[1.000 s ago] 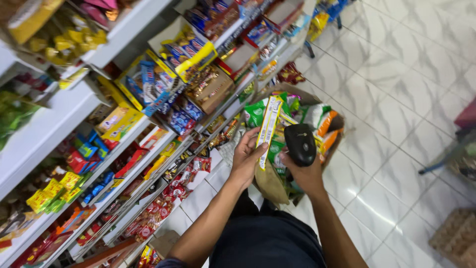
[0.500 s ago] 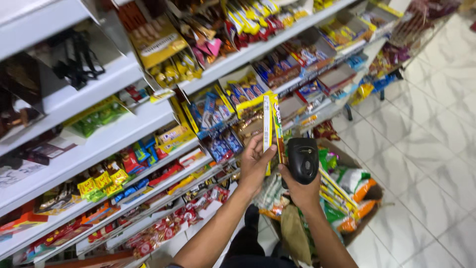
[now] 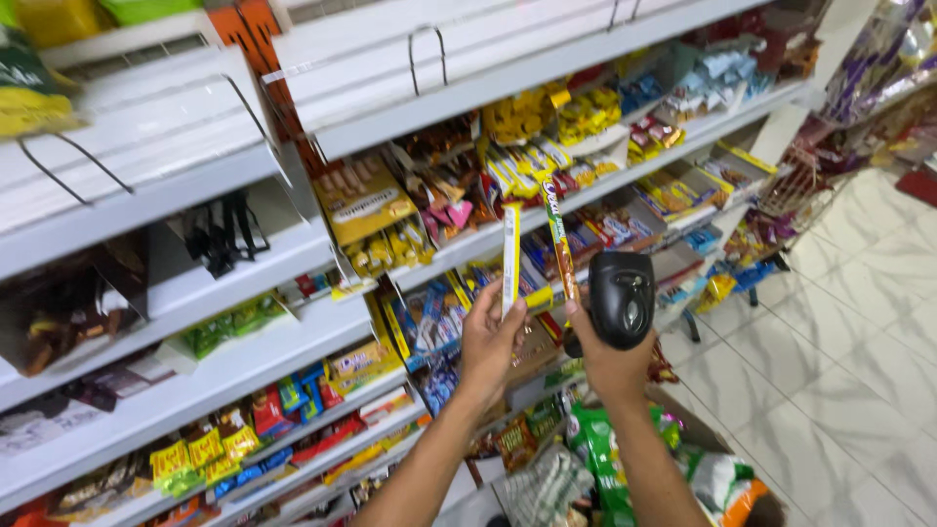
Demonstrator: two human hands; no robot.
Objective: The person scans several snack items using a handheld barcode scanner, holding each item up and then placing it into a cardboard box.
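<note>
The left hand (image 3: 491,337) holds a yellow packet (image 3: 510,259) upright before the shelves (image 3: 234,366); the right hand (image 3: 607,359) grips a black scanner (image 3: 622,300) and an orange packet (image 3: 559,239) (both raised, side by side).

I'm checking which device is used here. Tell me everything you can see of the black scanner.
The black scanner is a handheld device with a rounded, glossy plastic-looking head and a darker oval panel on the side facing the camera. It stands roughly upright in front of the snack shelves. The right hand grips it from below, also pinching an orange stick pack beside it.
</note>
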